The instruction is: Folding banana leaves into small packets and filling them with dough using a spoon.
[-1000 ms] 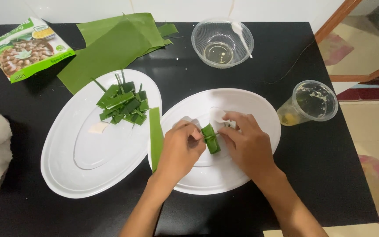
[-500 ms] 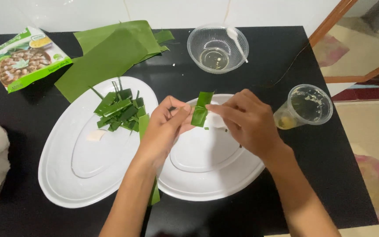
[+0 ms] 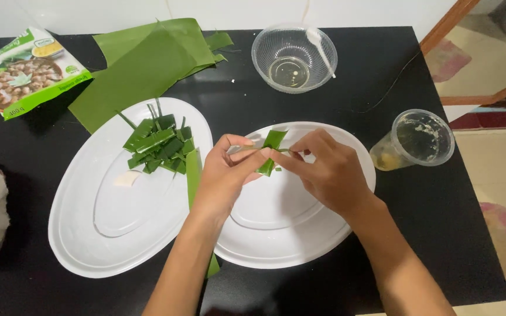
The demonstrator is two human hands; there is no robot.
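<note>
Head view: left hand (image 3: 225,175) and right hand (image 3: 326,172) are both pinching a small folded green leaf strip (image 3: 270,153) at frame centre, holding it raised over the right white oval plate (image 3: 346,234) so the fingertips can work its fold. Finished leaf pieces (image 3: 158,143) are piling on the left plate (image 3: 77,234), atop the black counter (image 3: 440,234).

A single camera, worn on the person's head, looks steeply down and slightly forward onto a black table (image 3: 335,111) from close above. The table fills most of the frame, its far edge running along the top against a pale wall, its right edge slanting down the right side with floor beyond. Both forearms enter from the bottom centre, reaching up to mid-frame. No second view is present, so nothing is shared between views.
</note>
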